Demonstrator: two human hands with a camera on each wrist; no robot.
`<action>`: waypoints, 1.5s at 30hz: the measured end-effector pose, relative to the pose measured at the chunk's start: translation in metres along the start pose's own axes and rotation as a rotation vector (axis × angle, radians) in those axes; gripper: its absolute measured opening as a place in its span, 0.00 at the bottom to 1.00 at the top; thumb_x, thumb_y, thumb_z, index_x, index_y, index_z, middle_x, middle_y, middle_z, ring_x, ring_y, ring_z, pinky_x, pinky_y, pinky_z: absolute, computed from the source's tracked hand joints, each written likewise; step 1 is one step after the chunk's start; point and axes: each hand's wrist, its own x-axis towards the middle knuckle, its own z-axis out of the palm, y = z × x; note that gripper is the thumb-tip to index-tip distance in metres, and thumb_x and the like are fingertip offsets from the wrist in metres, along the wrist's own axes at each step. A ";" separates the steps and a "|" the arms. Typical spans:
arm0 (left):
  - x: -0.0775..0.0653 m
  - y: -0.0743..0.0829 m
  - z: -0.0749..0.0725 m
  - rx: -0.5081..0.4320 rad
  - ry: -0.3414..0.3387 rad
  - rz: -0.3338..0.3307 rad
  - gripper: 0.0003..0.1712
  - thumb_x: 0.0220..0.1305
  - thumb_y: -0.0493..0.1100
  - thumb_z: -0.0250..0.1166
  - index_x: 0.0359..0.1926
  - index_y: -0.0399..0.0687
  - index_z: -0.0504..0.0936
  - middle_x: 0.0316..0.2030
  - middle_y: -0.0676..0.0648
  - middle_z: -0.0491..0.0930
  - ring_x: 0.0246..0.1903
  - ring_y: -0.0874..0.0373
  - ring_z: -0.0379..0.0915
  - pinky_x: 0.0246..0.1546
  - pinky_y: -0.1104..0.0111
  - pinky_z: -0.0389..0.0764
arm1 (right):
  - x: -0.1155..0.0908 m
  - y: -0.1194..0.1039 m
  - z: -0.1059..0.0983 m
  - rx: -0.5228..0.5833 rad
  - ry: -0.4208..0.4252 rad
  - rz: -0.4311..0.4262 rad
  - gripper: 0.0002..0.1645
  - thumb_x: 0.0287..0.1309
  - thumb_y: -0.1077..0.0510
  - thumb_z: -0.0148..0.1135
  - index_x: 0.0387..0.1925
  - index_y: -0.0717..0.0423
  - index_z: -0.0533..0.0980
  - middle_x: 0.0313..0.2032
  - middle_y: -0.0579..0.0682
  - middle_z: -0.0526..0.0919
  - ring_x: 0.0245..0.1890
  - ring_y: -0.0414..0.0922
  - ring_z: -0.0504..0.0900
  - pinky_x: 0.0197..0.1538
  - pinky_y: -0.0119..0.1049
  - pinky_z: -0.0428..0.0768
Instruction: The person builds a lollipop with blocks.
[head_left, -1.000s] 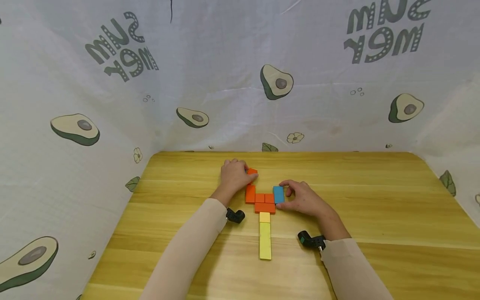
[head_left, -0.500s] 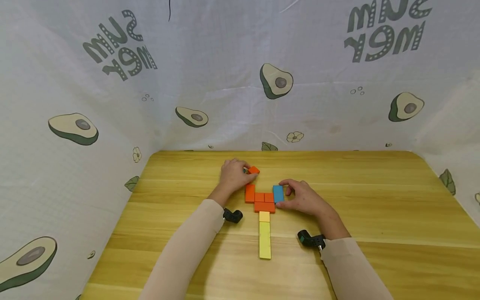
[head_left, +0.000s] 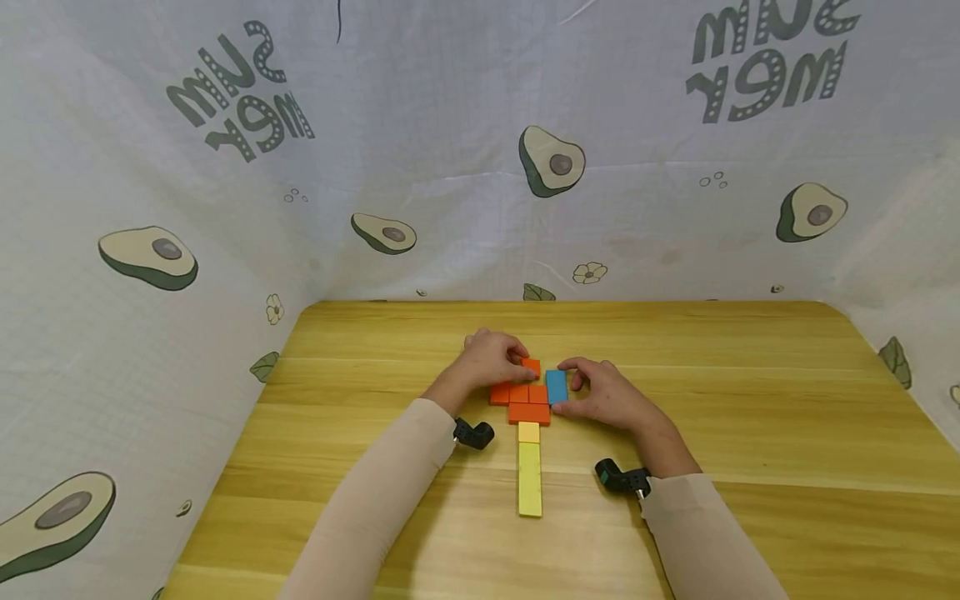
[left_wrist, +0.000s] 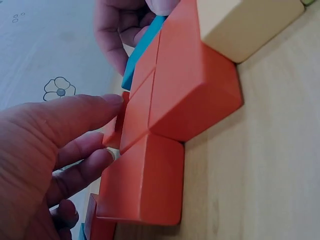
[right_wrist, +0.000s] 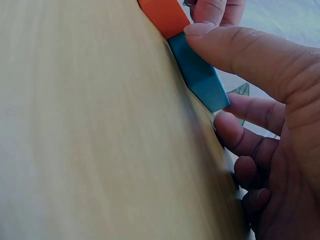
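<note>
1. Our left hand (head_left: pixel 487 358) pinches an orange block (head_left: pixel 532 367) just behind two small orange blocks (head_left: pixel 519 395) on the table (head_left: pixel 750 400).
2. Our right hand (head_left: pixel 611 396) grips a blue block (head_left: pixel 557 387) at their right.
3. We count five orange blocks from the head; the left wrist view adds a sixth block (left_wrist: pixel 100 225) and a blue sliver (left_wrist: pixel 81 233).

We read one word, "summer", printed twice in grey letters (head_left: pixel 759 85) on the white cloth (head_left: pixel 435 108) behind the desk (head_left: pixel 712 358): once at the left, slanting, once at the upper right, both mirrored and split as "sum" over "mer"
</note>
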 end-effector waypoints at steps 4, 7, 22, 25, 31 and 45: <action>-0.002 0.001 0.000 -0.001 -0.007 0.004 0.16 0.67 0.57 0.69 0.49 0.56 0.89 0.44 0.56 0.88 0.51 0.51 0.70 0.59 0.52 0.60 | 0.000 0.001 0.001 -0.009 0.004 -0.006 0.40 0.53 0.42 0.78 0.62 0.56 0.73 0.41 0.49 0.76 0.42 0.47 0.67 0.43 0.38 0.68; -0.003 0.002 0.001 -0.005 -0.014 0.002 0.13 0.69 0.56 0.67 0.47 0.58 0.89 0.44 0.56 0.88 0.53 0.51 0.72 0.63 0.50 0.60 | 0.000 0.001 0.001 -0.010 0.012 -0.010 0.40 0.52 0.43 0.78 0.61 0.55 0.73 0.40 0.48 0.76 0.42 0.47 0.67 0.43 0.38 0.68; -0.004 0.010 0.003 0.038 -0.023 -0.001 0.12 0.68 0.58 0.68 0.44 0.61 0.89 0.36 0.59 0.86 0.49 0.53 0.69 0.59 0.54 0.60 | 0.000 0.001 0.001 -0.007 0.015 -0.016 0.39 0.53 0.43 0.78 0.61 0.55 0.74 0.40 0.48 0.77 0.42 0.47 0.68 0.44 0.39 0.68; -0.004 0.010 0.003 0.039 -0.026 0.000 0.12 0.68 0.58 0.68 0.44 0.61 0.89 0.36 0.59 0.86 0.49 0.54 0.69 0.58 0.56 0.59 | -0.001 0.001 0.001 -0.006 0.019 -0.018 0.39 0.53 0.43 0.77 0.61 0.55 0.74 0.40 0.48 0.77 0.43 0.47 0.68 0.44 0.38 0.68; -0.006 0.010 0.003 0.025 -0.032 0.008 0.12 0.68 0.58 0.68 0.44 0.60 0.89 0.37 0.59 0.87 0.50 0.53 0.70 0.58 0.56 0.59 | -0.001 0.000 0.000 -0.007 0.023 -0.016 0.39 0.53 0.43 0.78 0.61 0.56 0.73 0.39 0.48 0.77 0.42 0.47 0.68 0.44 0.38 0.68; -0.005 0.007 0.003 0.022 -0.025 0.021 0.12 0.67 0.58 0.68 0.43 0.60 0.90 0.35 0.60 0.87 0.47 0.55 0.69 0.58 0.55 0.58 | 0.001 0.000 0.001 -0.005 0.019 0.007 0.40 0.53 0.41 0.77 0.62 0.54 0.73 0.40 0.48 0.76 0.43 0.47 0.68 0.44 0.38 0.68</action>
